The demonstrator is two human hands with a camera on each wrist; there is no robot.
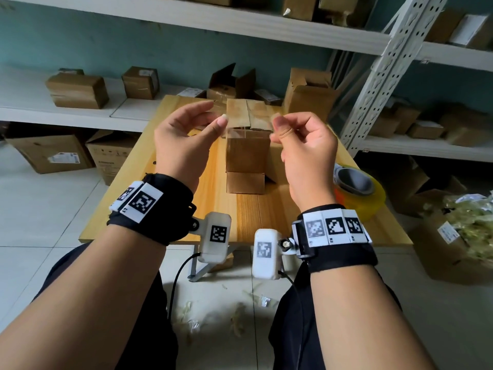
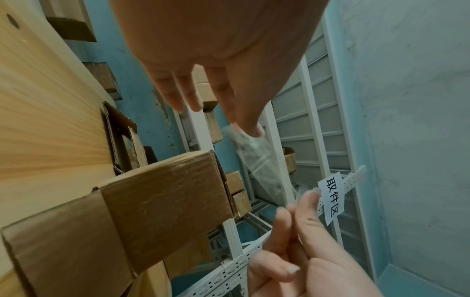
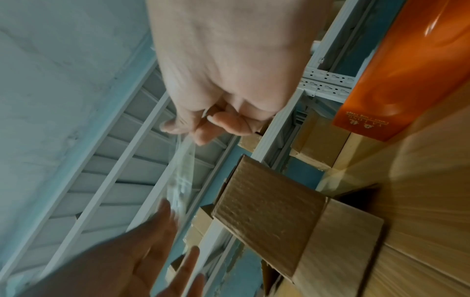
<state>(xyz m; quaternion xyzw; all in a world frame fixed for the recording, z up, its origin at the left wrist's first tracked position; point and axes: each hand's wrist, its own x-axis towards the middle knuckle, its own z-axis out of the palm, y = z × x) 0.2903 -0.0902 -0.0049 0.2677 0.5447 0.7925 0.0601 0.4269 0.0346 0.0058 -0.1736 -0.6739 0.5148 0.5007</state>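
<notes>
Head view: I hold a strip of clear tape (image 1: 248, 131) stretched between my two hands, in the air above a cardboard box (image 1: 246, 156); the box stands upright near the middle of the wooden table (image 1: 149, 198), its top flaps meeting at a seam, one lower flap lying flat on the table toward me.

My right hand (image 1: 306, 156) grips narrowly; thumb and forefinger pinch one end of the tape, the other fingers curled into the palm; the right wrist view shows the strip running out from that pinch toward my other hand.

My left hand (image 1: 184, 140) is loose and fairly wide; there is a gap between thumb and forefinger, and the fingers are only gently bent; in the left wrist view the far end of the tape meets my thumb tip (image 2: 255, 130); whether a finger also presses it there I cannot tell.

From both wrist views the tape hangs clear of the box, not touching it.

A roll of tape (image 1: 357, 188), yellow-orange, sits at the right edge of the table, near my right wrist; shelves (image 1: 186, 20) with more cardboard boxes stand behind the table.
</notes>
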